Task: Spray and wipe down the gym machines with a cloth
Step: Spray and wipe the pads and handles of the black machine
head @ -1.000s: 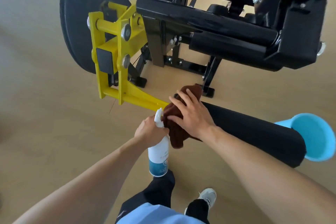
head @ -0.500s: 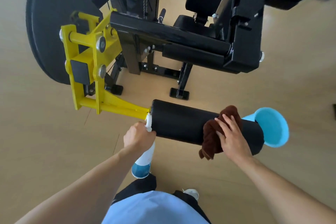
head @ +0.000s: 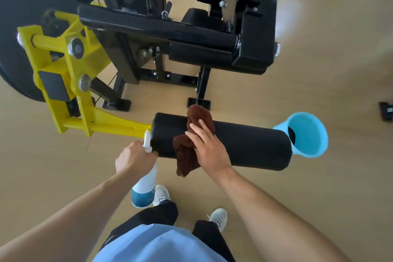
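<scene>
No legible text anywhere. The spray bottle [head: 144,187] carries faint grey print on its white body above the teal band, possibly a label line; too small to read.

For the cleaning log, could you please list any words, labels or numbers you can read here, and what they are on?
None can be read.
White and teal plastic spray bottle: faint print, too blurred to read.
Black steel gym machine frame and black padded roller: no lettering visible.
</scene>
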